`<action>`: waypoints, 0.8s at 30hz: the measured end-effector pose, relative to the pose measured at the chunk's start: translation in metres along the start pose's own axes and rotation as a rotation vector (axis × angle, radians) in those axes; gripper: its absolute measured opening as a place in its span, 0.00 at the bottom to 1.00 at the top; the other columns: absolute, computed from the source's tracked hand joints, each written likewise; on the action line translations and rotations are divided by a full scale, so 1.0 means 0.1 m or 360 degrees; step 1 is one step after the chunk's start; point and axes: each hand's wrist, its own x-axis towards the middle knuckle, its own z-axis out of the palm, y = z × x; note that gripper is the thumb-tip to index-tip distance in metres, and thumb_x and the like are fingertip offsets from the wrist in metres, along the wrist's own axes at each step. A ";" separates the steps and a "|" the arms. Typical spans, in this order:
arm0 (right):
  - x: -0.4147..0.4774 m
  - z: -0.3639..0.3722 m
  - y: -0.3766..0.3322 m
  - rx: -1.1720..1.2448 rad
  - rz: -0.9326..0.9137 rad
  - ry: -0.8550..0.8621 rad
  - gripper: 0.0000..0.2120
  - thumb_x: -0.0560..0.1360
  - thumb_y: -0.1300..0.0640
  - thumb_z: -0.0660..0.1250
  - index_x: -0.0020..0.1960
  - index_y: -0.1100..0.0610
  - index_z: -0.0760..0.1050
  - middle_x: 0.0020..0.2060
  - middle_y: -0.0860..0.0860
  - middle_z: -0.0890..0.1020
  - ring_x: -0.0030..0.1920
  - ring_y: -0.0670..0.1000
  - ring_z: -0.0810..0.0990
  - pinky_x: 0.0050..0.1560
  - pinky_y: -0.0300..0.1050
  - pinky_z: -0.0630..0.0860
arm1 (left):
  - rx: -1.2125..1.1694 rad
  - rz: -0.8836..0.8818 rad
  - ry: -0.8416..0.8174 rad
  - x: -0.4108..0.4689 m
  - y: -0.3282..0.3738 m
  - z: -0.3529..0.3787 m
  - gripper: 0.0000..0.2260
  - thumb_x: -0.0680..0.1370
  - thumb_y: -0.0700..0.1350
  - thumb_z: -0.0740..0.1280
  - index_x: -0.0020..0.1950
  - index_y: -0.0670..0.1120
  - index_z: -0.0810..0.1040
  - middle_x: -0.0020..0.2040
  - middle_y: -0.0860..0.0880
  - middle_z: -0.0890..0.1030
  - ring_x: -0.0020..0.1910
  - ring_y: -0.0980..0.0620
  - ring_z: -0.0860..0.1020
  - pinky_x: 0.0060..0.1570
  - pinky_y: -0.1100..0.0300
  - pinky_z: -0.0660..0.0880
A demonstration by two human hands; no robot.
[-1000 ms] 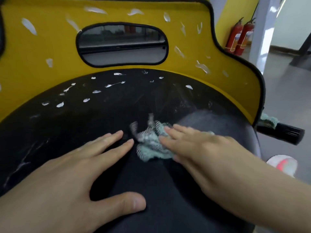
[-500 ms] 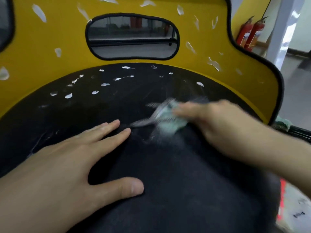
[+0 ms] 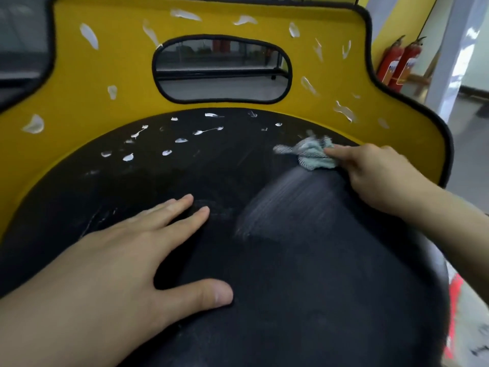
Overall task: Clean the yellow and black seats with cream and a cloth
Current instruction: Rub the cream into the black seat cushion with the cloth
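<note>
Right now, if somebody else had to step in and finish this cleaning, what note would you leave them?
Left hand: open, flat on the black seat, bracing.
Right hand: holds the cloth against the seat's upper right, by the yellow backrest.
Done: a streaky wiped patch below the cloth.
Left: cream dabs on the seat's upper left and all over the yellow backrest need wiping in.

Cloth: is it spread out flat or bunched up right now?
Bunched up. The cloth is a crumpled wad with ragged ends sticking out, held against the black seat by the right hand.
</note>
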 end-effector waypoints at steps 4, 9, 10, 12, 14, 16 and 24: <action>-0.35 -0.08 -0.56 0.0132 -0.0237 -0.0172 0.27 0.80 0.62 0.57 0.74 0.39 0.64 0.73 0.37 0.65 0.73 0.46 0.65 0.70 0.48 0.66 | 0.0012 0.0014 -0.0062 0.02 0.01 -0.02 0.50 0.40 0.86 0.30 0.64 0.83 0.36 0.61 0.79 0.21 0.57 0.83 0.27 0.66 0.69 0.56; 0.11 -0.05 -0.12 0.0024 0.0097 -0.0216 0.25 0.81 0.59 0.57 0.73 0.38 0.64 0.70 0.49 0.73 0.66 0.58 0.73 0.60 0.48 0.71 | -0.0017 0.0032 -0.0048 0.03 -0.02 0.01 0.51 0.40 0.87 0.30 0.65 0.83 0.40 0.61 0.79 0.22 0.64 0.81 0.31 0.73 0.65 0.54; 0.25 -0.02 -0.05 -0.0017 0.0254 -0.0205 0.26 0.80 0.60 0.57 0.73 0.39 0.65 0.68 0.54 0.74 0.63 0.62 0.74 0.57 0.49 0.72 | 0.0001 0.0029 -0.0048 0.03 -0.02 0.01 0.51 0.40 0.87 0.30 0.65 0.83 0.39 0.62 0.79 0.22 0.64 0.81 0.31 0.72 0.65 0.54; 0.33 0.04 -0.01 -0.0062 0.0320 -0.0150 0.26 0.79 0.62 0.56 0.73 0.42 0.66 0.67 0.57 0.75 0.62 0.63 0.75 0.56 0.49 0.72 | 0.0021 0.0026 -0.0057 0.03 -0.01 0.00 0.51 0.40 0.86 0.29 0.64 0.82 0.35 0.62 0.78 0.22 0.64 0.81 0.32 0.72 0.65 0.55; 0.25 0.03 -0.18 -0.0064 0.0138 -0.0169 0.26 0.79 0.62 0.57 0.72 0.40 0.67 0.66 0.54 0.77 0.61 0.61 0.76 0.54 0.47 0.73 | 0.0009 0.0034 -0.0060 0.04 -0.01 0.00 0.51 0.39 0.86 0.29 0.64 0.83 0.34 0.62 0.78 0.22 0.65 0.80 0.33 0.72 0.65 0.55; -0.16 -0.02 -0.48 0.0035 -0.0200 -0.0052 0.28 0.78 0.63 0.56 0.71 0.38 0.66 0.67 0.48 0.76 0.62 0.57 0.77 0.59 0.49 0.76 | -0.0010 0.0033 -0.0067 0.05 -0.01 0.00 0.51 0.38 0.86 0.29 0.63 0.84 0.38 0.62 0.79 0.23 0.65 0.80 0.33 0.71 0.66 0.54; 0.52 0.58 0.46 -0.0174 -0.0078 -0.0067 0.22 0.79 0.46 0.54 0.69 0.25 0.59 0.56 0.42 0.80 0.48 0.44 0.78 0.48 0.51 0.80 | -0.0031 0.0004 -0.0084 0.00 0.03 -0.02 0.48 0.42 0.85 0.31 0.62 0.81 0.28 0.61 0.77 0.19 0.62 0.79 0.30 0.68 0.66 0.56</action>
